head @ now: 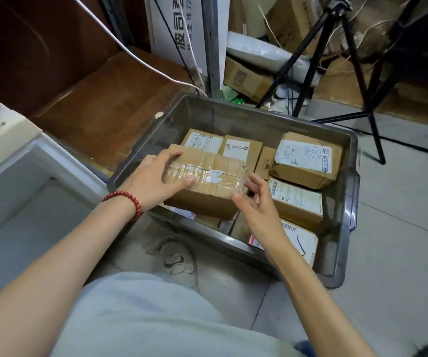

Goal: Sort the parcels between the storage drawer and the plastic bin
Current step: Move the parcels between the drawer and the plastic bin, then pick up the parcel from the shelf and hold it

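Taped parcel [205,182] over the plastic bin's [346,215] near-left corner, left hand [153,180] gripping its left end, right hand [256,204] open, fingers spread at its right end

Storage drawer [14,191] cropped at left, parcel labels [303,155] too blurred to read.

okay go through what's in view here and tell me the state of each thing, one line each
Left hand: gripping the taped parcel's left end.
Right hand: open, fingers at the parcel's right end.
Taped parcel: sealed, held above the bin's near left corner.
Plastic bin: uncovered, holding several labelled parcels.
Storage drawer: open; no parcels visible inside.
Tripod: standing behind the bin.
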A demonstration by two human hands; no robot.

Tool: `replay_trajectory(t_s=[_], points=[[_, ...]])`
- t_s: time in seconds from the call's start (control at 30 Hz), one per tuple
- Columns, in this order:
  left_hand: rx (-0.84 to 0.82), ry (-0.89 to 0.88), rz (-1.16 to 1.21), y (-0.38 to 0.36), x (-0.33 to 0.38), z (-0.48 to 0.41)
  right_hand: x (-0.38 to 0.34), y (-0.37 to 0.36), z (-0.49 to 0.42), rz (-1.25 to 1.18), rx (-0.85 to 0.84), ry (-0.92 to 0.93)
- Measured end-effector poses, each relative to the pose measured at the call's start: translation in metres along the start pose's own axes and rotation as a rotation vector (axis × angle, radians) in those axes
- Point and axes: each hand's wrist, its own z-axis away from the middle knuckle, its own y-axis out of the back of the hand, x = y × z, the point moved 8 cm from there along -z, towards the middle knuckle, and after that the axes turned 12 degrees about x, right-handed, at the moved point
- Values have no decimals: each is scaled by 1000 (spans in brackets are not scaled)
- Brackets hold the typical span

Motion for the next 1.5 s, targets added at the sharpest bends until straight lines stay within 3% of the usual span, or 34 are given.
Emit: replay_trajectory(t_s=[0.3, 0.5, 0.7, 0.97, 1.33, 1.5], points=[[2, 29, -40, -8, -33, 11, 20, -33, 1, 53, -156, -13], [29, -17, -314, -1, -42, 14, 23, -54, 11, 607, -301, 211], [96, -42, -511, 15, -45, 31, 8, -53, 24, 834, -241, 446], [136, 150, -561, 49, -66, 87, -14, -44, 43, 869, -190, 506], [311, 502, -483, 106, -103, 219, -78, -87, 117, 791, -404, 721], [460, 518, -533, 172, -89, 265, -125, -129, 159, 765, -554, 843]])
